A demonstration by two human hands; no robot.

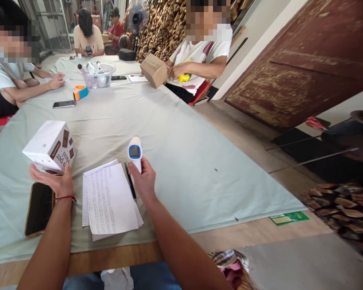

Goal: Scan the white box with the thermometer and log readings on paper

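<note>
My right hand (pixel 143 177) is wrapped around the handle of a white infrared thermometer (pixel 135 150), whose blue-rimmed screen faces me. My left hand (pixel 54 181) has its fingers spread at the near lower corner of a white box (pixel 53 141) with brown lettering and pictures; whether it bears any of the box's weight I cannot tell. A dark phone (pixel 40 209) in a brown-edged case lies under my left wrist. Handwritten sheets of paper (pixel 111 201) lie between my forearms, with a black pen (pixel 130 180) along their right edge.
A pale green cloth (pixel 199 169) covers the long table. Farther off are a phone (pixel 64 104), an orange-and-blue tape roll (pixel 80 92) and a clear basket (pixel 98 80) of bottles. One person on the right holds a cardboard box (pixel 154 70); others sit at left and back.
</note>
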